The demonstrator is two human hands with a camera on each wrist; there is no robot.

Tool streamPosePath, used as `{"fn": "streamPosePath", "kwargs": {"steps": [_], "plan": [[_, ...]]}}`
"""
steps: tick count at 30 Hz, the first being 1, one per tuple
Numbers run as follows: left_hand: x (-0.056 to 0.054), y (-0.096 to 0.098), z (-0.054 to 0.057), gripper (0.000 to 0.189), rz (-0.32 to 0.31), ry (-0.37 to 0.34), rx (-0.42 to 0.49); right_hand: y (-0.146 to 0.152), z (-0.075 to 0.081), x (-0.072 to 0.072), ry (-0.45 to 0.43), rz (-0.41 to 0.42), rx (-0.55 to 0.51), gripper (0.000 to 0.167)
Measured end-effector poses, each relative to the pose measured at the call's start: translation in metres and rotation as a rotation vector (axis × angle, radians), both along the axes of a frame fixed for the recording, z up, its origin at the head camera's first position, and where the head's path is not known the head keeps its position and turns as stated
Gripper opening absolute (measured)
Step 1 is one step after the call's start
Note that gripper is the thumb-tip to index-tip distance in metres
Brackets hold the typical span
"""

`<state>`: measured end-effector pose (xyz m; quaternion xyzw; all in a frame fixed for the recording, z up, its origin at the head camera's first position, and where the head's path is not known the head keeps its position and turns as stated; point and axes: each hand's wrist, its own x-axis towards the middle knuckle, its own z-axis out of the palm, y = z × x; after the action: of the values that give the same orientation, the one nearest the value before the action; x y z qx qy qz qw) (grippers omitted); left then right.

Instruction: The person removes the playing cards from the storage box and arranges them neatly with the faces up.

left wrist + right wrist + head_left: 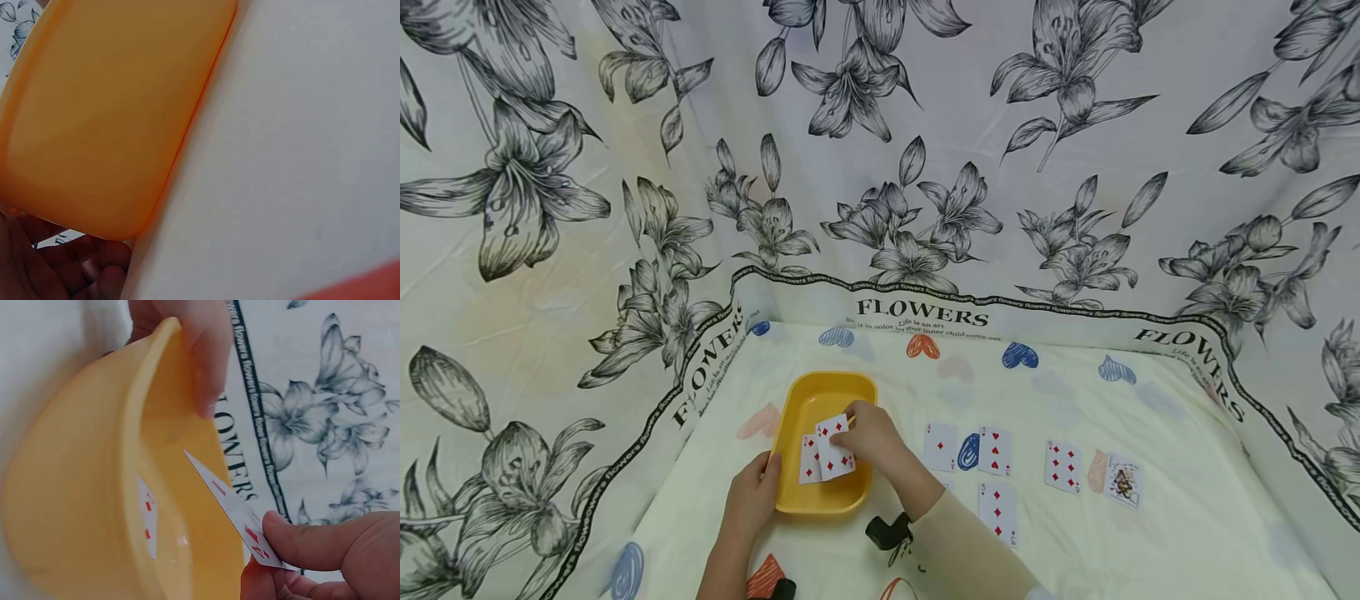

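Note:
My left hand (752,492) grips the near left side of a yellow plastic tray (820,500), its thumb over the rim. Over the tray, my right hand (872,437) pinches a diamonds playing card (837,463) by its edge, between thumb and fingers. In the right wrist view the held card (232,509) slants above the tray's inside. Another diamonds card (808,468) lies face up on the tray's floor, partly covered by the held one in the head view. The left wrist view shows the tray's outside (119,125) and curled fingers (112,253) beneath its edge.
Right of the tray, face-up cards lie on the heart-print cloth: an ace of diamonds (940,446), a hearts card (996,450), two diamonds cards (1063,467) and a joker (1123,481). My right forearm hides most of one more card. Flower-print curtains (925,125) surround the surface.

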<state>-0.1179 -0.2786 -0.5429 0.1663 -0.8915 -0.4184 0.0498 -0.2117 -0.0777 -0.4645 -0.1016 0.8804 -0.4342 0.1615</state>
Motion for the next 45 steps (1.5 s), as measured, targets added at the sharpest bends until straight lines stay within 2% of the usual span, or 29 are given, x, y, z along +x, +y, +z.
{"fn": "streamPosePath", "kwargs": {"steps": [6, 16, 23, 28, 39, 45], "plan": [[-0.001, 0.001, 0.000, 0.053, -0.007, -0.011, 0.003, 0.024, 0.008, 0.001, -0.036, -0.005, -0.069, 0.033], [-0.001, -0.003, -0.001, 0.053, -0.021, -0.005, -0.002, 0.087, -0.001, -0.006, -0.079, -0.082, -0.193, 0.044], [-0.001, -0.004, -0.002, 0.054, -0.012, -0.017, 0.007, 0.115, -0.004, -0.005, -0.082, -0.143, -0.215, 0.046], [-0.003, -0.002, -0.003, 0.055, -0.010, -0.024, 0.013, 0.133, -0.004, 0.001, -0.083, -0.196, -0.165, 0.049], [-0.004, 0.001, -0.006, 0.058, 0.002, -0.042, 0.010, 0.192, -0.012, 0.021, -0.124, -0.296, -0.226, 0.047], [-0.005, -0.001, -0.006, 0.059, -0.007, -0.045, 0.006, 0.228, -0.012, 0.027, -0.154, -0.364, -0.203, 0.052]]}}
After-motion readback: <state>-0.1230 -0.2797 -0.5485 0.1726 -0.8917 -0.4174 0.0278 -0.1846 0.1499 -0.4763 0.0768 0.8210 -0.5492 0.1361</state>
